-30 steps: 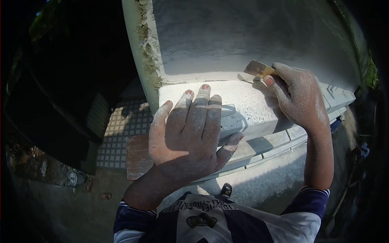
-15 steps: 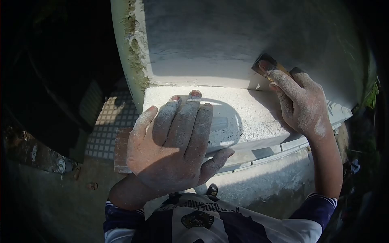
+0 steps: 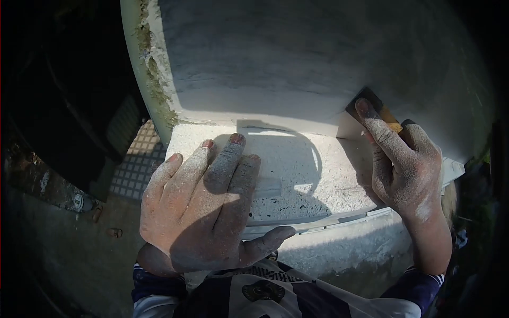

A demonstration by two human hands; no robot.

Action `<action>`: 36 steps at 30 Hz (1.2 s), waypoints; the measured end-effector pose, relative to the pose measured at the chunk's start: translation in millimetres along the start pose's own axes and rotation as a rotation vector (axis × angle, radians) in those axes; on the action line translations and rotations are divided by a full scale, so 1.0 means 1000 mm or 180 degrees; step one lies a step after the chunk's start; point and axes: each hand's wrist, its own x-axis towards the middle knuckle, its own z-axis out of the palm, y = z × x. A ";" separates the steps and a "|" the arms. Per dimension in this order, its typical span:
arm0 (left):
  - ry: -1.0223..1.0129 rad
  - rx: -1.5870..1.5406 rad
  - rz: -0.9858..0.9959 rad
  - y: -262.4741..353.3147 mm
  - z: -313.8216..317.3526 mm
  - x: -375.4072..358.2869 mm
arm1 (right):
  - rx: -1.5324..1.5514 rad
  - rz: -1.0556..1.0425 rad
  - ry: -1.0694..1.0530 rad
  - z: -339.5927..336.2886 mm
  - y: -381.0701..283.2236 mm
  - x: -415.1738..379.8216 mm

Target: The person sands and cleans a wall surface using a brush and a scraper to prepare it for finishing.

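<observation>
My left hand (image 3: 199, 206), coated in white dust, is spread with its fingertips over the white speckled ledge (image 3: 286, 169); whether its palm touches the ledge is unclear. My right hand (image 3: 405, 167), also dusty, grips a dark block with a yellowish-brown part (image 3: 377, 109). The block is tilted and lies against the lower part of the smooth grey-white wall (image 3: 254, 69), a little above the ledge. My fingers hide part of the block.
The wall's left edge (image 3: 154, 66) is rough and chipped. A checkered tile floor (image 3: 135, 167) lies at the left. Below the ledge runs a pale concrete surface (image 3: 339, 238). Some green leaves show at the far right.
My right hand and the block appear lower and slightly further right. My left hand appears lower and further left. The wall and ledge have also shifted in view, down and left.
</observation>
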 end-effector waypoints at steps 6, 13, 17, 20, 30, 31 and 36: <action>0.0579 -0.0247 0.0090 -0.003 0.023 -0.005 | 0.0069 -0.0113 0.0131 0.004 -0.007 0.005; 0.0267 -0.0059 0.0196 -0.002 0.001 0.005 | 0.0182 -0.0409 0.0157 0.007 -0.017 0.023; 0.0106 -0.0024 0.0341 -0.008 -0.002 0.005 | 0.0148 -0.0403 0.0128 -0.001 -0.024 0.029; 0.0272 -0.0101 0.0288 -0.006 0.008 -0.002 | 0.0077 -0.0214 0.0067 -0.003 -0.013 0.013; 0.0072 -0.0073 0.0190 -0.005 -0.002 0.004 | 0.0081 -0.0031 -0.0004 -0.002 0.001 -0.003; 0.0114 -0.0115 0.0174 -0.005 0.000 0.002 | 0.0016 0.0081 -0.0044 -0.007 0.003 -0.005; 0.0062 -0.0106 0.0158 -0.007 0.002 -0.003 | -0.0010 -0.0299 -0.0019 -0.001 -0.002 0.018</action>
